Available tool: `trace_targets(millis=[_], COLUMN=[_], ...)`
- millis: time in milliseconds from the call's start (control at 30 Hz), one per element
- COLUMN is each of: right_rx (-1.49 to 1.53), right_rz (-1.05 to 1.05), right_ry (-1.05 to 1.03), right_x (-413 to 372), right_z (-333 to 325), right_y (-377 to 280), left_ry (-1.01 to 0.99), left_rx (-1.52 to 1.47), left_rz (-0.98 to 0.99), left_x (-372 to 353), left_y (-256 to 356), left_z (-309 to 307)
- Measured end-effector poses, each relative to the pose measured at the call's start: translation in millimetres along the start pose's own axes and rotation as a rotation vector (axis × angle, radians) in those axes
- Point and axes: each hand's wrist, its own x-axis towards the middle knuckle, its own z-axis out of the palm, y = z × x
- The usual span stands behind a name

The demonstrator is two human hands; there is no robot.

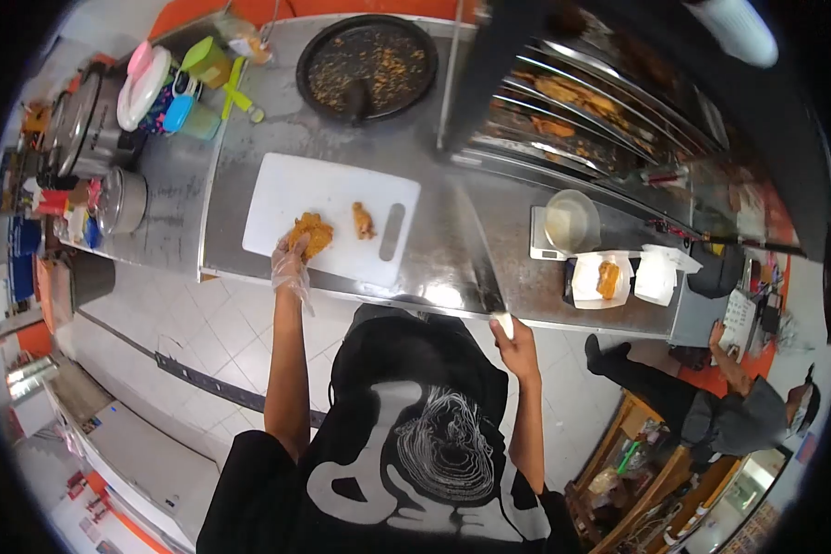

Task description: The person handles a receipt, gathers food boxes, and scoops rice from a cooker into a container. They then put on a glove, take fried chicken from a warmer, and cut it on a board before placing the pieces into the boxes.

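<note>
White board (332,189), 2 fried pcs (310,233); L hand (291,263) grips 1, R hand (517,346) grips knife (480,254).

Small food-stall kind of kitchen. Long steel counter (489,231) across the middle, scuffed and shiny under bright light. Pale tiled floor (185,323) below, with a dark strip (212,383) cutting across it. Orange wall (277,7) behind the counter, and the same orange in bits down the left edge. Glass display case (600,111) with metal trays on the right, big pots (88,129) crowded at the left end, and a wooden shelf unit (637,471) low on the right.
</note>
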Motion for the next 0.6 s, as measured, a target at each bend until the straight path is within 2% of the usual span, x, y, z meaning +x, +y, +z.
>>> trace_targets(millis=[67,133,167,200,267,300,367,433,500,533,600], right_rx=[-0.144,-0.213,-0.190,-0.217,-0.243,-0.236,-0.231,-0.346,-0.380,-0.415,-0.438], right_rz=[-0.105,-0.144,-0.234,-0.235,-0.291,-0.248,-0.199,-0.156,-0.135,-0.120,-0.149], right_ry=[-0.074,-0.118,-0.113,-0.143,-0.145,-0.156,-0.174,-0.155,-0.146,-0.126,-0.092], right_x=[26,49,57,68,83,87,95,99,102,103,103], right_z=[25,56,73,91,129,149,185,217,237,244,257], right_y=[-28,-51,-75,-87,-111,-121,-133,-133,-131,-128,-116], left_ry=[-0.033,-0.160,-0.106,-0.098,0.039,0.043,0.052,-0.052,-0.197,-0.200,-0.369], left_rx=[0.070,0.508,0.756,0.746,1.147,1.146,0.847,0.829,1.013,1.015,1.327], left_rz=[0.020,0.171,0.225,0.211,0.473,0.461,0.936,1.163,1.092,1.087,1.191], left_x=[8,11,5,4,7,10,23,41,64,82,115], left_y=[-2,7,19,27,40,48,67,93,109,106,90], left_z=[-12,-16,-12,-16,-25,-25,-15,6,28,32,40])
